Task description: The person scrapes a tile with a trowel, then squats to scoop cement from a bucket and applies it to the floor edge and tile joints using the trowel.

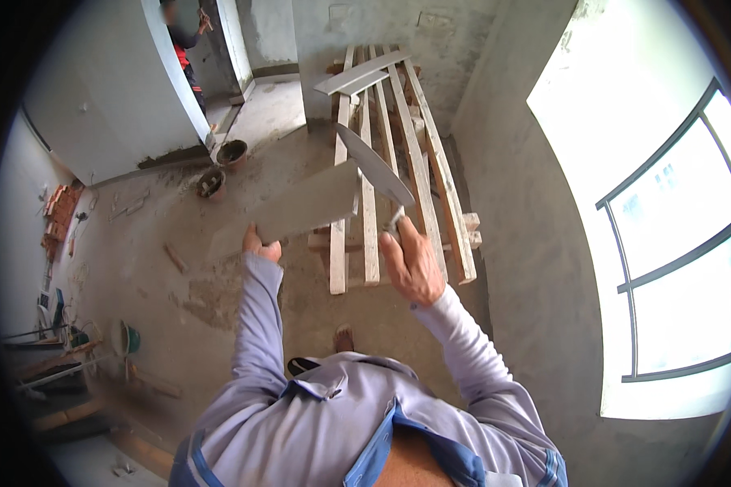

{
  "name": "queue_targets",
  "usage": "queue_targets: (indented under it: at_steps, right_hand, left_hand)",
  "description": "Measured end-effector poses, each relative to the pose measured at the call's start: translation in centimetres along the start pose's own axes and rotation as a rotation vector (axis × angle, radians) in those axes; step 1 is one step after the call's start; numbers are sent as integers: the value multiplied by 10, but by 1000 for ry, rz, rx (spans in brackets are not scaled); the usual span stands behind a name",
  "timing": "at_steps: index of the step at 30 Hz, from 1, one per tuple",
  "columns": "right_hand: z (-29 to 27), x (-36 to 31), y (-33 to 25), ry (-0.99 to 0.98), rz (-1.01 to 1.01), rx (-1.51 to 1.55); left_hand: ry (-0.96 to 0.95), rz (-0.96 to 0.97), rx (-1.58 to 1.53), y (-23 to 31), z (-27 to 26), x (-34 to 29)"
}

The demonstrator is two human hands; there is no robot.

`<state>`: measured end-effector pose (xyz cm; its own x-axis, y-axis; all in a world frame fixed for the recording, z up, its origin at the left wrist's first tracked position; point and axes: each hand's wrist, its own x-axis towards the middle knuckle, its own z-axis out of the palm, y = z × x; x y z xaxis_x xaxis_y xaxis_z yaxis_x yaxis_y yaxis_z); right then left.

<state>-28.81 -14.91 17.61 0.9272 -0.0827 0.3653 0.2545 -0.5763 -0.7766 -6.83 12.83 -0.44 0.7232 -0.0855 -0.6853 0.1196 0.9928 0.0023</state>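
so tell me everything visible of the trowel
The trowel has a grey, metal-looking, leaf-shaped blade and a thin neck running into the right hand, whose grip hides most of the handle. Held up, it points toward the picture's upper left, in front of the wooden beams; contact with the grey board is unclear.

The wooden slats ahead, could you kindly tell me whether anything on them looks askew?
Mildly: at the far end, loose pale boards lie slantwise across the wooden slats, neither squared to them nor neatly stacked. No clear damage stands out.
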Motion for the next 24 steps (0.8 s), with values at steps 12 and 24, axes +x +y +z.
queue_targets:
  at_steps: [12, 24]
  right_hand:
    - [-2, 4, 11, -24, 38, 50]
    - [-7, 0, 10, -32, -14, 25]
  left_hand:
    - [-10, -42, 8, -3, -1, 4]
    - [38, -17, -11, -11, -2, -6]
